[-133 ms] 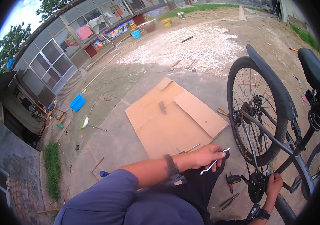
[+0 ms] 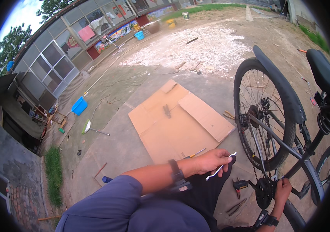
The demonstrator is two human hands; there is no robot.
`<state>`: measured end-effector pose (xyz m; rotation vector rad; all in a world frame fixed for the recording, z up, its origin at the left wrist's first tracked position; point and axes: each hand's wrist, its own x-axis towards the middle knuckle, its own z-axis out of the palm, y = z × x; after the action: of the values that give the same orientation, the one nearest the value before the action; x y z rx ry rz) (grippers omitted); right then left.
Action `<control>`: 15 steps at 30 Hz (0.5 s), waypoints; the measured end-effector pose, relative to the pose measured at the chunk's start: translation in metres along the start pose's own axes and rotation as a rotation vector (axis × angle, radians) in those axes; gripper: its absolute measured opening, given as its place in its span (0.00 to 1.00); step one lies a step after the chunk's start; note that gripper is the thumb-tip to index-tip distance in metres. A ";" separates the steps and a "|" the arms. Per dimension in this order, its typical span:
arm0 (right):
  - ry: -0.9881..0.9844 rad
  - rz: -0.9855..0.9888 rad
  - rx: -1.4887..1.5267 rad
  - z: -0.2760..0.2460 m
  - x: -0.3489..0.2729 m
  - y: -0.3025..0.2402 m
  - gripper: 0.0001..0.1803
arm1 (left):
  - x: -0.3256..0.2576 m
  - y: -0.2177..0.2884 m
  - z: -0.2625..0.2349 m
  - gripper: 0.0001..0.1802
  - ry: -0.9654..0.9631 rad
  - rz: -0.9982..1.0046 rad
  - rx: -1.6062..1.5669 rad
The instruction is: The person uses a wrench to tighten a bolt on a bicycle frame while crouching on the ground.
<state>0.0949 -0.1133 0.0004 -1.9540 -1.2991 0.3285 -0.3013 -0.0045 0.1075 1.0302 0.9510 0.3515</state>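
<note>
My left hand (image 2: 212, 161) is closed around a thin silver wrench (image 2: 214, 174) with bent ends, held above my dark-trousered leg. My right hand (image 2: 283, 189) is curled against the bicycle (image 2: 306, 159) just behind its black chainring (image 2: 263, 194); whatever its fingers grip is hidden. The bicycle stands at the right, with its near tyre (image 2: 237, 101) and black mudguard (image 2: 275, 73) pointing away from me. A black pedal (image 2: 244, 184) juts out from the crank toward my leg. Dark pliers (image 2: 236, 207) lie on the ground below the pedal.
Flattened cardboard (image 2: 161, 133) covers the ground ahead, with a dark tool (image 2: 167, 111) and a screwdriver (image 2: 196, 153) on it. Yellow-handled pliers (image 2: 229, 115) lie by the tyre. Farther left are a blue basin (image 2: 80, 106) and a green-and-white broom (image 2: 87, 127).
</note>
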 end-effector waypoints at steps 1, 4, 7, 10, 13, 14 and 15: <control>0.005 -0.004 -0.001 0.000 0.000 0.002 0.16 | 0.001 0.001 0.001 0.15 0.001 -0.001 0.004; 0.009 -0.006 0.008 0.002 0.000 0.003 0.15 | 0.000 0.002 0.001 0.15 0.003 -0.003 -0.001; 0.006 0.000 0.001 0.002 0.000 0.003 0.15 | -0.001 0.003 0.001 0.15 0.004 -0.005 0.005; 0.003 -0.002 0.001 0.001 0.000 0.000 0.15 | 0.000 0.001 0.000 0.14 0.008 -0.005 -0.002; 0.001 -0.013 -0.012 0.001 0.000 0.003 0.15 | 0.000 0.000 0.001 0.14 0.011 -0.001 -0.006; 0.001 -0.017 -0.020 0.000 0.001 0.005 0.15 | 0.000 0.000 0.001 0.14 0.008 -0.002 -0.008; 0.004 -0.016 -0.013 0.001 0.000 0.004 0.16 | 0.000 0.001 0.002 0.14 0.006 -0.002 -0.010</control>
<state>0.0974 -0.1134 -0.0027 -1.9530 -1.3173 0.3088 -0.3001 -0.0052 0.1087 1.0193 0.9547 0.3575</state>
